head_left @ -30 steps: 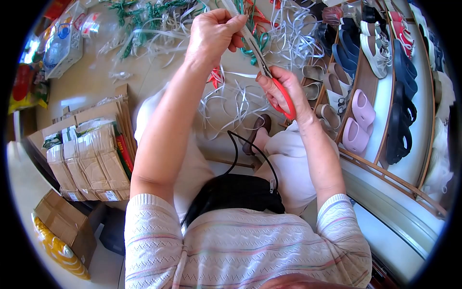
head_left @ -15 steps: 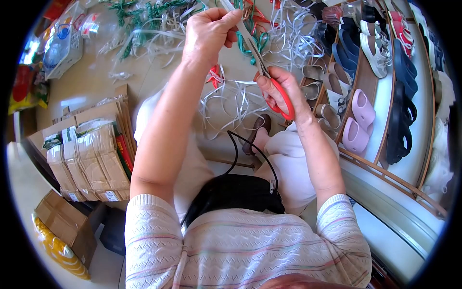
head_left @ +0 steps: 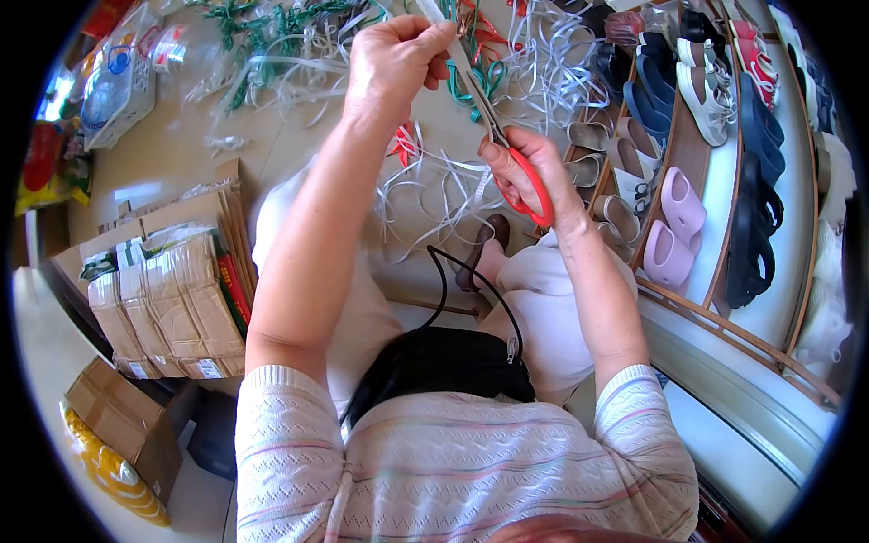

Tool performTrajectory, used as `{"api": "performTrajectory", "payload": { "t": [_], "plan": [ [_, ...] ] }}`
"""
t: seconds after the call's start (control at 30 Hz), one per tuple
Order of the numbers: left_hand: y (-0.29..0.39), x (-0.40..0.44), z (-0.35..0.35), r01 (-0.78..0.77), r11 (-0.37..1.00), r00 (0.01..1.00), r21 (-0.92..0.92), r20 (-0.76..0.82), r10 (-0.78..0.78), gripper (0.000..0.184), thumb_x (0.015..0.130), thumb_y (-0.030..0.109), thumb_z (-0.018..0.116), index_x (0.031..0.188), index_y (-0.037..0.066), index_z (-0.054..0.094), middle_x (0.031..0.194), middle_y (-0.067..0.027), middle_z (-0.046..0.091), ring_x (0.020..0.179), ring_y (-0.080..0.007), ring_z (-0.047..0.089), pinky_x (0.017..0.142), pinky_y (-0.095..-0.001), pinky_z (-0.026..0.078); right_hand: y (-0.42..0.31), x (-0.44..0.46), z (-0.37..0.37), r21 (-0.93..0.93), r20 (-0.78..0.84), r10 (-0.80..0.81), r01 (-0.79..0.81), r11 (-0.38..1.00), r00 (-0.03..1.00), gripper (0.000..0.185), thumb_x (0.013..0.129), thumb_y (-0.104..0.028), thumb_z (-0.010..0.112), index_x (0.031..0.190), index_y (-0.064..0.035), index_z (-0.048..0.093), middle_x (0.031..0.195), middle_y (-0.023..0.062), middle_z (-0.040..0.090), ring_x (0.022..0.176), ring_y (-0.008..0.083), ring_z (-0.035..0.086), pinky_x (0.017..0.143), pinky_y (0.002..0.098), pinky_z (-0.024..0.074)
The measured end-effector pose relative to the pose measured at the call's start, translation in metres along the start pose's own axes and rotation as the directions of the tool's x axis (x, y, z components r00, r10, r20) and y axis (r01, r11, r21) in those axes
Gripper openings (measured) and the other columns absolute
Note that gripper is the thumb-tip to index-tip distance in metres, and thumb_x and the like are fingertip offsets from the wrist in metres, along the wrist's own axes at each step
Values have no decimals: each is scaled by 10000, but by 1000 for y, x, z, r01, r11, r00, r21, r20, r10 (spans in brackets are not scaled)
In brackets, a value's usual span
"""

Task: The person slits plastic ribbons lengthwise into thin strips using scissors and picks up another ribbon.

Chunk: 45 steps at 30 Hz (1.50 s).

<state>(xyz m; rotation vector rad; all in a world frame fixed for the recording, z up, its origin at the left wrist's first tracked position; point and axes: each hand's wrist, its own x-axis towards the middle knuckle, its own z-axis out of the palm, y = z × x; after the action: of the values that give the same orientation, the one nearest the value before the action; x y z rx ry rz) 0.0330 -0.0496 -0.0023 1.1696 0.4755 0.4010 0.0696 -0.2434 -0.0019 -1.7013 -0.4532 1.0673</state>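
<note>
My left hand (head_left: 396,68) is closed in a pinch at the top of the view, with a white plastic strap (head_left: 431,11) between thumb and finger. In my right hand (head_left: 536,172) are scissors (head_left: 543,195) with red handles, their metal blades pointing up and left beside the left fingertips. The blades run along the strap; whether they touch it I cannot tell. Below the hands, loose white straps (head_left: 434,195) lie tangled on the floor, with a small red piece (head_left: 403,145) among them. A black bag (head_left: 444,362) rests on my lap.
Green tangled cords (head_left: 258,63) and a heap of white straps (head_left: 566,68) cover the floor ahead. Shoe racks (head_left: 697,317) with slippers and sneakers stand at right. Flattened cardboard (head_left: 167,312) leans at left, near a white basket (head_left: 136,104) and a carton (head_left: 127,407).
Both hands stay almost in place. The scissors and right thumb have shifted very slightly, and a bit more white strap shows below the right hand.
</note>
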Motion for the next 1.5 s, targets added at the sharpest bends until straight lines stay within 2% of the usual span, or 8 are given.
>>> {"api": "performTrajectory", "payload": {
  "t": [0.3,0.5,0.67,0.97,1.2,1.3,1.4,1.5],
  "plan": [
    [0,-3,2,66,998,994,2,89,-66,186,775,164,647,677,24,572,576,-39,557,481,-94,505,434,-224,389,-2,1,3,129,-16,-21,23,991,1000,251,822,-288,605,872,-52,533,565,-46,425,413,25,362,377,168,278],
    [-2,0,0,-14,1000,1000,-18,4,14,173,774,170,652,756,8,593,606,-45,574,507,-101,534,444,-222,403,2,0,1,40,-9,-19,19,999,1000,254,828,-291,597,877,-49,535,566,-46,431,410,28,365,377,172,284],
    [-3,-4,4,43,999,994,22,99,-45,129,768,115,638,740,0,586,630,-60,581,500,-105,543,429,-217,408,-2,1,3,37,-49,-42,44,998,998,260,844,-293,573,892,-40,541,541,-34,437,398,37,363,376,178,286],
    [-2,-7,8,63,997,995,-46,85,-59,116,770,82,615,816,-21,586,642,-56,585,510,-104,558,432,-212,419,3,2,3,34,-51,-52,53,998,997,264,858,-301,550,903,-41,540,530,-32,438,408,40,378,380,179,281],
    [-8,-12,14,38,996,990,85,135,-49,220,765,43,591,957,-56,556,655,-53,586,512,-102,558,452,-208,440,2,8,4,31,-86,-88,91,995,992,257,864,-289,545,892,-33,540,552,-39,437,456,38,401,403,179,294],
    [-11,-12,14,38,996,989,79,142,-49,245,764,41,589,986,-58,555,653,-53,583,509,-104,558,451,-213,443,1,6,5,68,-109,-68,76,995,992,269,822,-298,610,729,-64,516,530,-44,442,444,32,390,395,189,295],
    [-10,-13,16,37,997,990,67,136,-46,295,758,30,585,1034,-61,538,651,-57,582,507,-106,559,451,-218,446,2,6,6,21,-132,-104,108,994,986,258,825,-294,607,745,-66,515,531,-43,443,445,31,391,396,189,297],
    [-8,-14,17,48,998,982,49,179,-56,367,749,17,578,1097,-72,504,651,-59,580,507,-105,554,450,-219,445,0,6,9,102,-142,-85,100,990,986,255,831,-297,597,755,-71,506,524,-45,439,432,27,393,384,182,293]
  ]
}}
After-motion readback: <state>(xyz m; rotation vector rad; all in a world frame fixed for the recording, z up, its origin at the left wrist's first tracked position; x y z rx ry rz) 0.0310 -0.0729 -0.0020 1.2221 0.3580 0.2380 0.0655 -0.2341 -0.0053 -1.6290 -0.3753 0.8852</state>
